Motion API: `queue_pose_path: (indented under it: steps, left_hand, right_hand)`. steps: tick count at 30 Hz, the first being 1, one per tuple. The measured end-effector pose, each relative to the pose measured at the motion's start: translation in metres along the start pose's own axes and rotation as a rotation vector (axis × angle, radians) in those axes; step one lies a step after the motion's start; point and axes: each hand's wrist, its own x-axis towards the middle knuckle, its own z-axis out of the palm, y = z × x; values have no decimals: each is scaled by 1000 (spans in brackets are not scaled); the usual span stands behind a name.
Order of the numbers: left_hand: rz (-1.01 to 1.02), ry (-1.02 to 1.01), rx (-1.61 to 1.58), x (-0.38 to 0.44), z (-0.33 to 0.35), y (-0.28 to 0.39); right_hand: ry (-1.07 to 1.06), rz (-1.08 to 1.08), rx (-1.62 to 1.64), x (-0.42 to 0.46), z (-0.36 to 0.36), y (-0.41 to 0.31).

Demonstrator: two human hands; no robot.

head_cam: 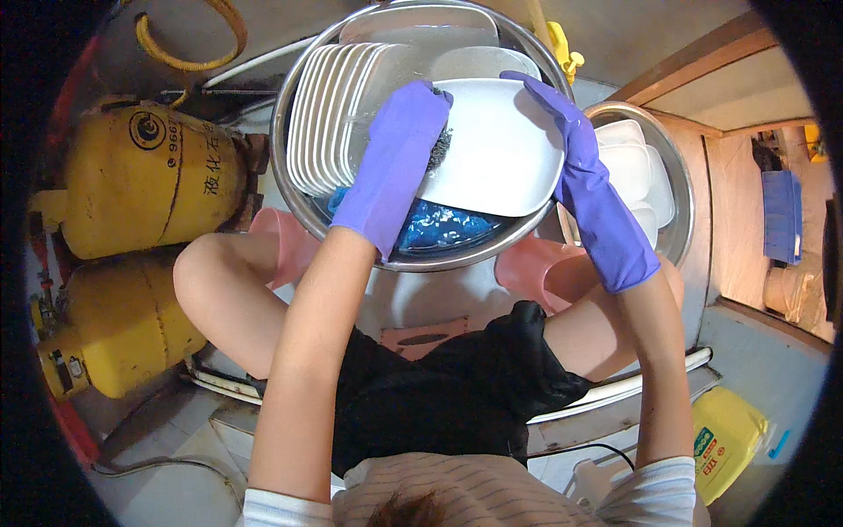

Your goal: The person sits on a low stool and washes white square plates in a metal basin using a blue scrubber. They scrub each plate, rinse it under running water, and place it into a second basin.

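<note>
Purple rubber gloves cover both hands. My left hand is closed on a dark metal scouring pad, which touches the left part of a white square plate. The plate's right edge is held by my right hand, fingers along its rim and the thumb hidden. This plate is over a large round metal basin of water. Inside the basin, a row of white plates stands on edge at the left, more dishes lie at the far side, and a blue plastic bag or wrapper is at the near side.
A second metal basin with several white dishes stands at the right. Yellow gas cylinders line the left side. Pink boots flank the large basin. A wooden frame and a yellow container are to the right.
</note>
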Motion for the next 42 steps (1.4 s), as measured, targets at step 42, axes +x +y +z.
queue_pose_path:
  steps: [42]
  left_hand:
    - [170, 181, -347, -18, 9, -1]
  right_hand:
    - [67, -1, 7, 1, 9, -4]
